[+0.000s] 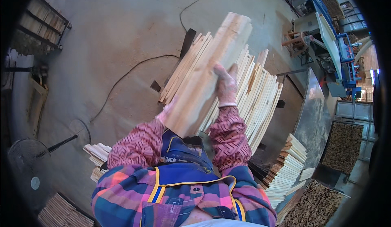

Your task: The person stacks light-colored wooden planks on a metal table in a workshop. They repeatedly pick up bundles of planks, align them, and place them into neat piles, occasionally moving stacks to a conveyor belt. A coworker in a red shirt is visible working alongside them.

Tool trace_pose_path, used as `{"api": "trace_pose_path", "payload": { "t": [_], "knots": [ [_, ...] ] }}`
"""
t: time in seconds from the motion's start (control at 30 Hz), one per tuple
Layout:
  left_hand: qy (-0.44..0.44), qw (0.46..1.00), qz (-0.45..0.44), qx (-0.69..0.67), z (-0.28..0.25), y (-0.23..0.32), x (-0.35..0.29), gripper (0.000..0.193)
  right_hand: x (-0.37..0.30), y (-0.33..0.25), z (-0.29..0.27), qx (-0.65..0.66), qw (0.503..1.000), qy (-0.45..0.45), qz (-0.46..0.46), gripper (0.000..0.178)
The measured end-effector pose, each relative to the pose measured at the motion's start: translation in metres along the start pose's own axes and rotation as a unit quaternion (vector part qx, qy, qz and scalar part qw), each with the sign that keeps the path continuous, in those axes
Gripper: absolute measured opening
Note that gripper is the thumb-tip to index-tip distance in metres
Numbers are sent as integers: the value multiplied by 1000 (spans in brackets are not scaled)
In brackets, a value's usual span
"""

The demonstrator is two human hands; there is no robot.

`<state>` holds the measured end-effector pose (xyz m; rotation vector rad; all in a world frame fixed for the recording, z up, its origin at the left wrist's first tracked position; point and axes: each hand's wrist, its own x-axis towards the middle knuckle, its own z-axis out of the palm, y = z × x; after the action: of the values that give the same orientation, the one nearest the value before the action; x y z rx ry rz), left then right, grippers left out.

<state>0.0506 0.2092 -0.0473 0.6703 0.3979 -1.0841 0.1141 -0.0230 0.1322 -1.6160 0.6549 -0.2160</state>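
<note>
The left hand (pixel 166 112) and right hand (pixel 226 86) are gripping opposite edges of a wide board (pixel 199 78), which is stretching ahead between them. No hand is supporting its far end, so any slackening grip is risking a drop onto the wooden strips (pixel 262 98) beside the right hand.

My left forearm (pixel 136 143) angles inward and forward; my right forearm (pixel 229 135) reaches nearly straight ahead. My left hand (pixel 167 111) grips nearer my body, its fingers mostly hidden. My right hand (pixel 227 87) grips farther out, thumb and forefinger spread apart, the wrist (pixel 227 103) about straight.
</note>
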Motion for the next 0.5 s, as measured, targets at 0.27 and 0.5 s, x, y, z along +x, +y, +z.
{"api": "trace_pose_path", "payload": {
  "t": [0.27, 0.5],
  "knots": [
    [344, 936, -9, -72, -90, -92, -127, 65, -10, -38, 100, -374, 893, 108, 224, 106],
    [251, 832, 208, 449, -24, 24, -94, 74, 0, -8, 122, -463, 841, 72, 271, 113]
  ]
}}
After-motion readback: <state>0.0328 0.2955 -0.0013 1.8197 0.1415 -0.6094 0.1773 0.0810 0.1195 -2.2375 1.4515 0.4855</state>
